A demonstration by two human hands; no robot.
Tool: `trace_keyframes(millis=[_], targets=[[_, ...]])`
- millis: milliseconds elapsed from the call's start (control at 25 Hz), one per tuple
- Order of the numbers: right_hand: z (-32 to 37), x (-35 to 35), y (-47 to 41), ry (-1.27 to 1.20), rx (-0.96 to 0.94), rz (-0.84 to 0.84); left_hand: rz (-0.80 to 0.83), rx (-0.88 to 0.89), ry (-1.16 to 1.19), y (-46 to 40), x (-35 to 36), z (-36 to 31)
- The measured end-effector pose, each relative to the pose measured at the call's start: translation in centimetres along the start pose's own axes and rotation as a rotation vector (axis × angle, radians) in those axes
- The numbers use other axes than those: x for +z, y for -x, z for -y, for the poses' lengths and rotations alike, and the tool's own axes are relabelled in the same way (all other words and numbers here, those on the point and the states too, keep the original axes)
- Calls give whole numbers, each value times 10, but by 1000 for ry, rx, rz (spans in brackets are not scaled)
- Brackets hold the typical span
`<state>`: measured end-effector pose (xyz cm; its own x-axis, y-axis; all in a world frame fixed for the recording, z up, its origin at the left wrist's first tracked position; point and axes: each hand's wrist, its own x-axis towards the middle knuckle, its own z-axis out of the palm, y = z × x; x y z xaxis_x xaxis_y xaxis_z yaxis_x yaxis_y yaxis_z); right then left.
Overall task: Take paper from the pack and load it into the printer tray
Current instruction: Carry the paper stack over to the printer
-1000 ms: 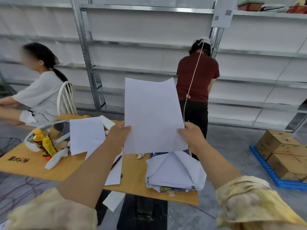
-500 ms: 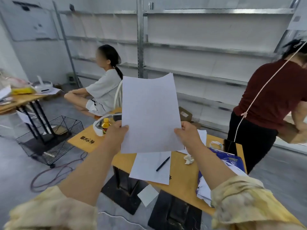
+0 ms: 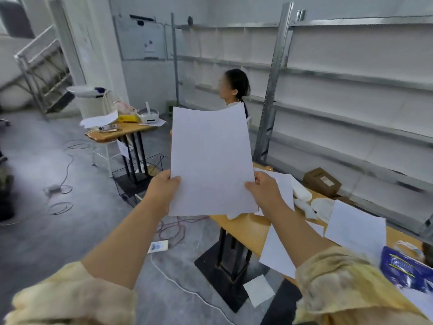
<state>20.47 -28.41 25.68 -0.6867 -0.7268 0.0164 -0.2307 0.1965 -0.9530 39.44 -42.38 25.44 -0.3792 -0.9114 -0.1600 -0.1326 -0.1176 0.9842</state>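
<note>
We've got the paper (image 3: 212,160) up in front of us, a white sheet or thin sheaf held upright in the air, its top edge bowing a little. Our left hand (image 3: 161,191) pinches the lower left edge, thumb on the near face, grip closed on the paper. Our right hand (image 3: 263,191) has the lower right edge the same way, thumb on top, fingers behind, grip closed on it too. Both forearms reach out from yellowish sleeves (image 3: 70,299).

The paper hangs clear of everything, above the floor and the left end of the wooden counter (image 3: 248,231) at our right. On that counter lie loose sheets (image 3: 355,227), some overhanging the near edge, and at the far right the blue wrapper of the pack (image 3: 405,268), partly cut off by the frame. White rounded objects (image 3: 302,192) sit further back on it; what they are we can't tell.

One small piece of paper (image 3: 259,290) lies on the floor by the counter's black pedestal base (image 3: 222,270). A white power strip (image 3: 158,246) and cables trail over the grey floor.

Beyond the sheet, a seated person (image 3: 234,86) is half hidden behind its top edge. To the left stands a second small counter (image 3: 112,133) with papers and a white appliance on it. Metal shelving (image 3: 351,90) runs along the right wall, a brown box (image 3: 322,181) at its foot.
</note>
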Motion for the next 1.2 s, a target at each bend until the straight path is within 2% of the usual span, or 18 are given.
trace_keyframes(millis=[320, 560, 920, 1200], targets=[[31, 140, -14, 2, -90, 222, -265, 43, -1, 0, -133, 13], [59, 227, -23, -8, -121, 390, -450, -26, 46, 2, -211, 23], [99, 337, -66, -68, -164, 630, -674, -60, 112, -33, -286, 22], [121, 422, -99, -16, -247, 826, -878, -40, 109, -47, -328, 25]])
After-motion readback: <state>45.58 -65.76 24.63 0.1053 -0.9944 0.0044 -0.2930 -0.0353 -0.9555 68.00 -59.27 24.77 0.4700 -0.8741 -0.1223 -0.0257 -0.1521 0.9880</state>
